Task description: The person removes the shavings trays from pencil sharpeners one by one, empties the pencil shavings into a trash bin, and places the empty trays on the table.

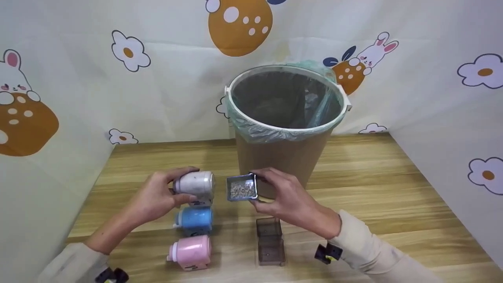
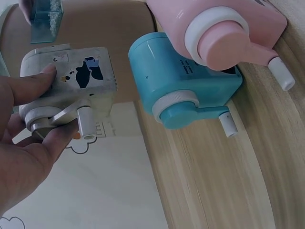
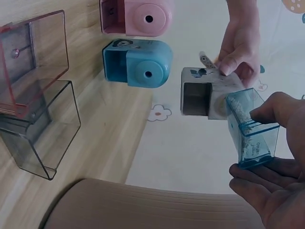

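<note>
My left hand (image 1: 157, 194) grips a whitish-grey crank pencil sharpener (image 1: 198, 184) from the side, its thumb and fingers on opposite faces. In the right wrist view, the drawer slot at that sharpener's base is hollow. My right hand (image 1: 289, 196) holds a clear blue shavings drawer (image 3: 268, 143) between thumb and fingers, just right of the sharpener. Pale pencil shavings (image 1: 240, 190) lie inside this drawer. A blue pencil sharpener (image 1: 196, 218) and a pink one (image 1: 193, 250) lie nearest the left hand, their drawer slots hollow too.
Behind the hands stands a tall brown bin (image 1: 281, 153), lined with a greenish plastic bag (image 1: 271, 135). Two see-through drawers, one reddish (image 3: 47, 52) and one greyish (image 3: 57, 124), lie on the wooden table (image 1: 377, 196). Patterned cloth (image 1: 177, 98) encloses the back and sides.
</note>
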Demonstrator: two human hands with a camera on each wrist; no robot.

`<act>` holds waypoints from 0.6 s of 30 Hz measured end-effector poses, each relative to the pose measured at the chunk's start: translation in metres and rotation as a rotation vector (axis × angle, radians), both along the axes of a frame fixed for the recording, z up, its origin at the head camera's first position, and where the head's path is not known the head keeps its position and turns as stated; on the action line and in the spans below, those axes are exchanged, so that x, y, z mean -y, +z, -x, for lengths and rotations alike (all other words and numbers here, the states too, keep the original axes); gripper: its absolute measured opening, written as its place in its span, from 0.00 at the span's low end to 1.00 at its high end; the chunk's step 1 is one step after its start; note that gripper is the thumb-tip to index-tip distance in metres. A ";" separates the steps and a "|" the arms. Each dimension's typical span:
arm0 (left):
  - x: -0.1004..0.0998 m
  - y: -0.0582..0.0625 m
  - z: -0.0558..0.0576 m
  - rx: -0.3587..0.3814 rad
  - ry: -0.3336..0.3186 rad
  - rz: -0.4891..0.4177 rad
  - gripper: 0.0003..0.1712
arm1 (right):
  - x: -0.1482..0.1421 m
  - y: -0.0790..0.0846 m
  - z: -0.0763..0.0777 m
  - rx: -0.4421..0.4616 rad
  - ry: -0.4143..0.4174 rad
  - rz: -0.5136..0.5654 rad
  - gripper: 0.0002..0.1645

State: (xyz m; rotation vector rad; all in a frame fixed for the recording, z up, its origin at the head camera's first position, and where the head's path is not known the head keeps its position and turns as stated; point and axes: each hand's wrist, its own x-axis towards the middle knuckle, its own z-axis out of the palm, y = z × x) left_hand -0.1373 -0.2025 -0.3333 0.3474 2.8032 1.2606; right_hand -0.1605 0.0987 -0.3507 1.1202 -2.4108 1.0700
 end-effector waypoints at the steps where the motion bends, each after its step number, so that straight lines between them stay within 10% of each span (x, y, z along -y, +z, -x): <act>1: 0.001 0.000 0.000 0.006 0.002 -0.004 0.37 | 0.000 0.002 0.000 0.007 0.006 0.007 0.32; 18: 0.008 -0.016 0.014 0.051 0.000 -0.058 0.38 | -0.009 0.031 -0.004 -0.006 -0.007 0.015 0.33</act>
